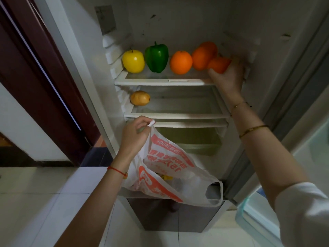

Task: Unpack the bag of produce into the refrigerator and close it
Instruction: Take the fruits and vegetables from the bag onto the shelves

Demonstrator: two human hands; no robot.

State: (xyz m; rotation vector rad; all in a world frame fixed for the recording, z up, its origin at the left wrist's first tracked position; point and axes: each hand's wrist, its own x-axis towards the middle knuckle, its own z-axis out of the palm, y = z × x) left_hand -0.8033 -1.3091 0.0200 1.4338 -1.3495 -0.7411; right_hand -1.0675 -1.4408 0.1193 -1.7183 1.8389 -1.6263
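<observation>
The fridge is open. Your right hand grips an orange beside two oranges. Your left hand pinches the bag; something yellow shows inside.

A white sleeve and gold bangles on the right arm, a red string bracelet on the left.

Bag contents mostly hidden; rear orange partly occluded.

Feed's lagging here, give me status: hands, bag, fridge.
Right hand holds an orange at top shelf, right end. Left hand grips bag by its handle, items still inside. Refrigerator open, nothing blocking.
</observation>
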